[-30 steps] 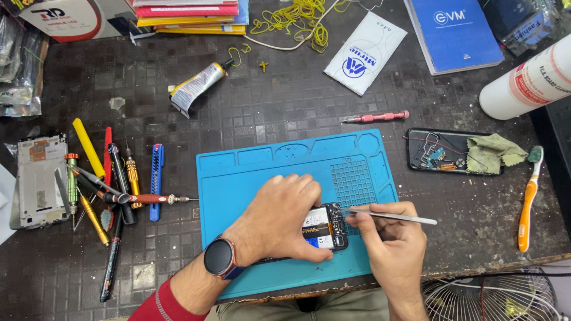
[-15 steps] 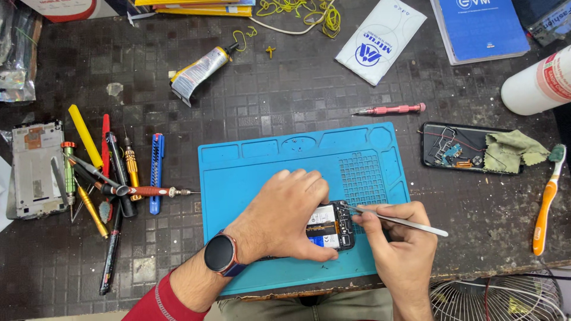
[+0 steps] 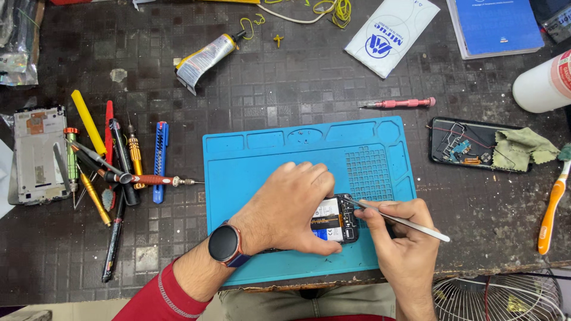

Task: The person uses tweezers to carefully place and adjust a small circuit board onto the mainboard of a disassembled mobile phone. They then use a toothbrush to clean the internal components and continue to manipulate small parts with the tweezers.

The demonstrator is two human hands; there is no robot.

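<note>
Right hand (image 3: pixel 399 238) grip pinched on tweezers (image 3: pixel 399 220), long axis slanting lower right to upper left, tip at top right edge of opened phone (image 3: pixel 334 219). Left hand (image 3: pixel 291 208) grip clamped flat over phone, lower centre of frame, on blue mat (image 3: pixel 256 160); phone directly left of tweezers tip.

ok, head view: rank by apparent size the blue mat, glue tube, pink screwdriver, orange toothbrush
1. blue mat, by far the largest.
2. orange toothbrush.
3. glue tube and pink screwdriver: similar length, the tube fatter; too close to rank.
</note>
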